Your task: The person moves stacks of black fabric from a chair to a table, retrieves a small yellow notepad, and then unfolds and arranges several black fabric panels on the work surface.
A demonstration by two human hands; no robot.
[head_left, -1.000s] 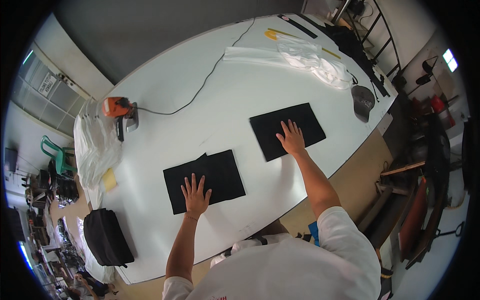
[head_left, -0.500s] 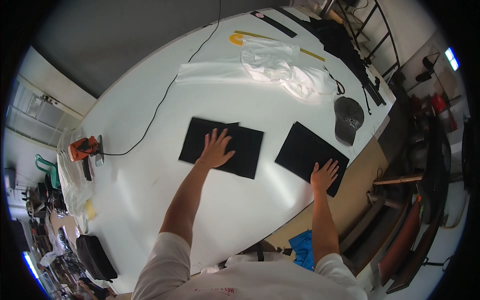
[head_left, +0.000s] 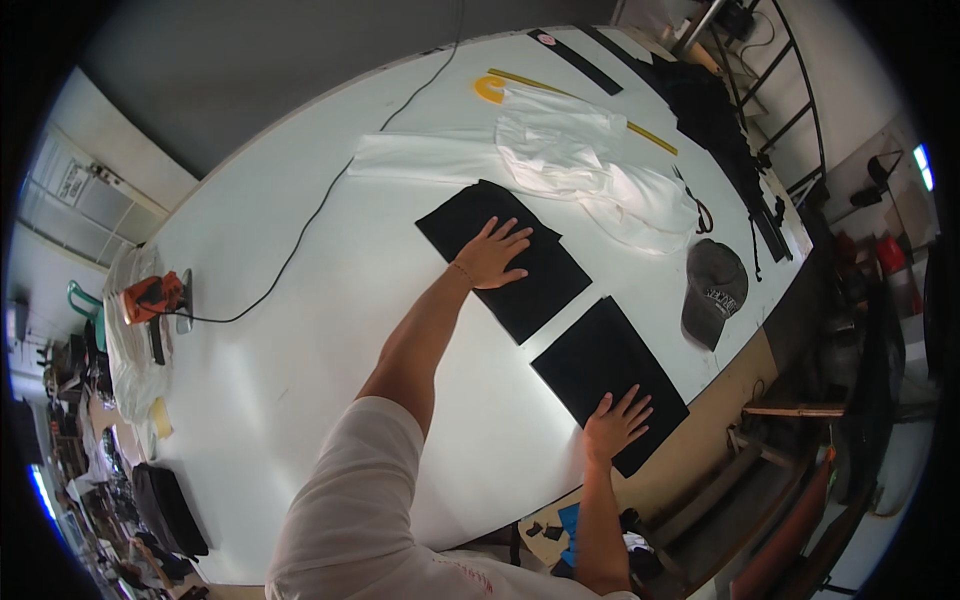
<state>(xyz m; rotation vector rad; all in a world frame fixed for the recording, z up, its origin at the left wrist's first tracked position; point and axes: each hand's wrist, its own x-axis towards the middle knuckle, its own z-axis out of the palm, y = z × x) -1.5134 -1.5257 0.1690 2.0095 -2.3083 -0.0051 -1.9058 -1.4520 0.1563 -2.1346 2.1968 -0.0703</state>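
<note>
Two stacks of black cut fabric lie at a slant on the white table (head_left: pixel 330 400). My left hand (head_left: pixel 492 254) rests flat with spread fingers on the farther black fabric piece (head_left: pixel 535 300), whose layers are slightly out of line at the far edge. On the nearer black fabric piece (head_left: pixel 610 350) my right hand (head_left: pixel 617 425) lies open, fingers apart, close to the table's near right edge. A corner of that piece reaches past the edge. Only a narrow gap parts the two pieces. Neither hand grips anything.
Crumpled white fabric (head_left: pixel 570 150) lies beyond the pieces, by a yellow ruler (head_left: pixel 650 137) and scissors (head_left: pixel 704 217). A dark cap (head_left: pixel 715 290) sits at the right. An orange power tool (head_left: pixel 155 298) with a black cord stands at the left edge.
The left fabric piece has slid right and turned clockwise under my left hand, closing most of the gap. The right piece has turned a little, and my right hand stays on it.
</note>
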